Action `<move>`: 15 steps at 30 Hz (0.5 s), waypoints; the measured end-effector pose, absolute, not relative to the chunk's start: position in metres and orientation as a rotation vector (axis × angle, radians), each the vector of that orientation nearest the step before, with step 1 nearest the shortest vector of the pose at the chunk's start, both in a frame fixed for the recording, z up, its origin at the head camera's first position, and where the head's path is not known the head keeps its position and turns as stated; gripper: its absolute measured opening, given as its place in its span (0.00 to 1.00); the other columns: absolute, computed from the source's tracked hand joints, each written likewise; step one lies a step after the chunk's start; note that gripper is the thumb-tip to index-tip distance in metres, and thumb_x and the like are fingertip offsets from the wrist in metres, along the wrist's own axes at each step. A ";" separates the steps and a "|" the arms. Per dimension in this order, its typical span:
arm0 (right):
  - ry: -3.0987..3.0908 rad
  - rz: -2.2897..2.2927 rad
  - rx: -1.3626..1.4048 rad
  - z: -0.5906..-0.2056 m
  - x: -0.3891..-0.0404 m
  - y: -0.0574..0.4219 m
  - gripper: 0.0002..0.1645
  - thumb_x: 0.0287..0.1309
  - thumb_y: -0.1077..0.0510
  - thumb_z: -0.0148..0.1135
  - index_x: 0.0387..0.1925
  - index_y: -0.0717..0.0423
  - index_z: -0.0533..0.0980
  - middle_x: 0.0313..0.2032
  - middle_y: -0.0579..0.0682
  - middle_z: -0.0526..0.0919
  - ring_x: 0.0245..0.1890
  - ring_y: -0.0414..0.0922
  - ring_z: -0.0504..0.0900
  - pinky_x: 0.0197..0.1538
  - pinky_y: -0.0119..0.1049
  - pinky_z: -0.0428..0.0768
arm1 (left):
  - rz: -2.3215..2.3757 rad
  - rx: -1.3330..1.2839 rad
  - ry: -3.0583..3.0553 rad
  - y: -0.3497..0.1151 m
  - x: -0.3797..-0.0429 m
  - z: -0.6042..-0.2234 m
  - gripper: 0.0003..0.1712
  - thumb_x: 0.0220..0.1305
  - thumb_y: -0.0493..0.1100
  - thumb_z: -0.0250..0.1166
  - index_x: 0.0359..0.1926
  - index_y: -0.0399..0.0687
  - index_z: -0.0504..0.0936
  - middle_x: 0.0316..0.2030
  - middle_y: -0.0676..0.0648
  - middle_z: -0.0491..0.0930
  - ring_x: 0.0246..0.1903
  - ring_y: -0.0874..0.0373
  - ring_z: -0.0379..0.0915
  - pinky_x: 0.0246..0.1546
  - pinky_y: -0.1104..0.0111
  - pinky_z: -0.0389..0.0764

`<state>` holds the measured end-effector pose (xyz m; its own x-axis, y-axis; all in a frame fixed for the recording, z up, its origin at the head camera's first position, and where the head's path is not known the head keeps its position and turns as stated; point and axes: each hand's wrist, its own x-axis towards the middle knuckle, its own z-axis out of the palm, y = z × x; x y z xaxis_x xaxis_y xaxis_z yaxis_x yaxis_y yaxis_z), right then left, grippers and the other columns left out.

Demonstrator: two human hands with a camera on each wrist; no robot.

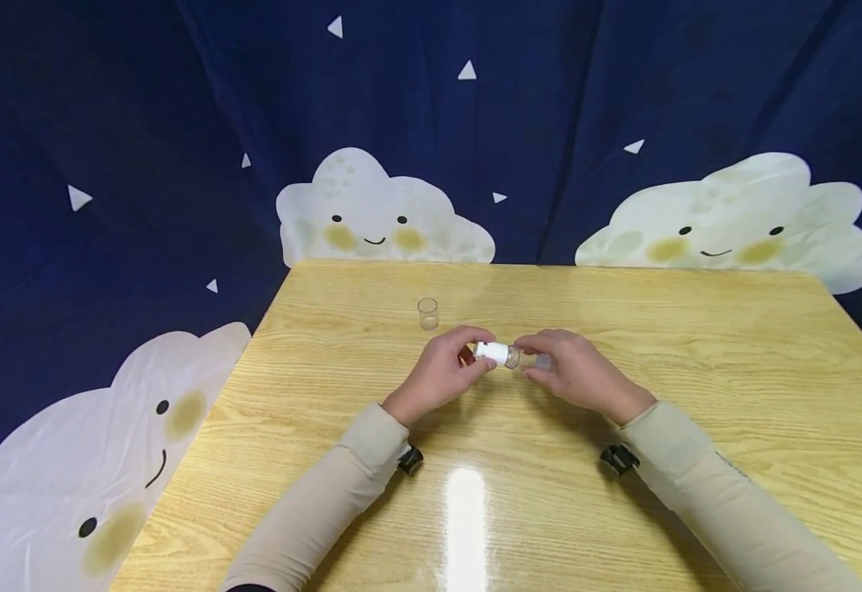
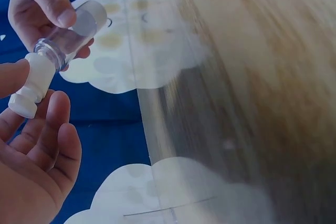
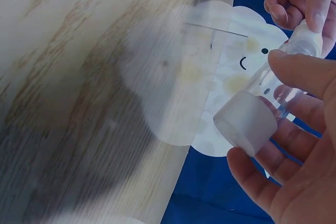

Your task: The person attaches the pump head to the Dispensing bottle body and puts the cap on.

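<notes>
Between the two hands, over the table, is a small clear bottle [image 2: 73,38] with a white pump top [image 2: 39,80]. My left hand [image 1: 440,367] pinches the pump top between thumb and fingers. From the other side my right hand [image 1: 577,372] holds the clear body, thumb on one side and fingers curled beneath. A frosted whitish base [image 3: 247,123] sticks out past the right fingers. In the head view the bottle lies sideways, its pump top to the left. Behind the left hand, a clear, open-ended cylindrical cap [image 1: 428,314] stands on the table.
The light wood table [image 1: 372,308] reaches back to a dark blue curtain [image 1: 416,99] printed with smiling clouds and white triangles. Bright light reflects off the tabletop near the front. A black wrist-camera mount [image 1: 618,459] sits under the right sleeve.
</notes>
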<state>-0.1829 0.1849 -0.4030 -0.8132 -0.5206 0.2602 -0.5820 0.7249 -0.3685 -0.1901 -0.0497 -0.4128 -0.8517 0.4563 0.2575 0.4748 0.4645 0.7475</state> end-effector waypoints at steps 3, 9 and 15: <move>-2.793 0.656 0.887 -0.404 -0.183 0.185 0.21 0.56 0.57 0.72 0.52 0.57 0.81 0.44 0.54 0.88 0.44 0.51 0.85 0.47 0.48 0.83 | -1.352 -0.854 -2.672 -0.049 -0.190 -0.412 0.19 0.65 0.42 0.67 0.56 0.45 0.80 0.45 0.47 0.83 0.30 0.56 0.75 0.25 0.76 0.73; -2.745 0.646 0.893 -0.405 -0.182 0.185 0.21 0.55 0.59 0.73 0.51 0.58 0.82 0.43 0.55 0.88 0.43 0.51 0.85 0.47 0.48 0.83 | -1.331 -0.843 -2.672 -0.047 -0.190 -0.412 0.19 0.65 0.43 0.67 0.56 0.44 0.80 0.46 0.46 0.83 0.31 0.53 0.77 0.25 0.77 0.72; -2.716 0.631 0.902 -0.405 -0.182 0.185 0.21 0.53 0.59 0.74 0.50 0.57 0.82 0.41 0.54 0.88 0.42 0.50 0.85 0.45 0.47 0.83 | -1.340 -0.810 -2.675 -0.046 -0.188 -0.410 0.18 0.65 0.44 0.68 0.54 0.44 0.81 0.46 0.47 0.83 0.31 0.52 0.78 0.25 0.76 0.73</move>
